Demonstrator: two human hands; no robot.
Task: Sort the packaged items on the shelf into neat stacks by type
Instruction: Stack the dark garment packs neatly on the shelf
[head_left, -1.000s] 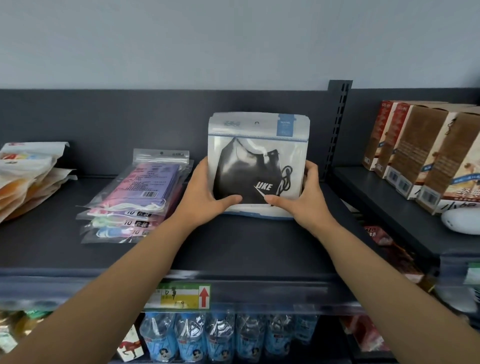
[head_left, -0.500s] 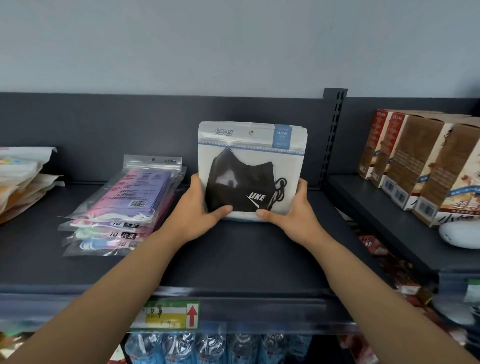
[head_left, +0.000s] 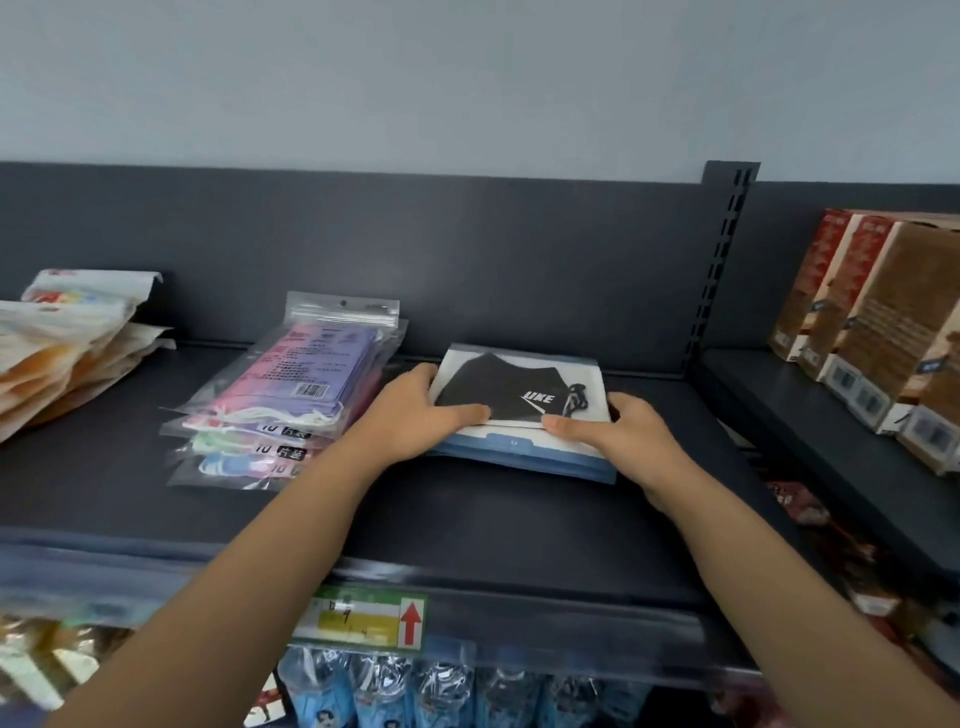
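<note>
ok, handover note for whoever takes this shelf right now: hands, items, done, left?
Hands: left hand and right hand both grip the black mask pack, thumbs on top. It lies flat on a blue-edged pack on the shelf.
Done: coloured mask packs stacked to its left.
Left: release and square the edges. The pouch pile at far left looks uneven.

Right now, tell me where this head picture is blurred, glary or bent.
Head view: sharp at the centre, where the black mask pack held by the left hand and right hand reads clearly; soft glare on the coloured mask packets; the bottles below and the frame corners are smeared; the shelf edge bows slightly; lighting even.
</note>
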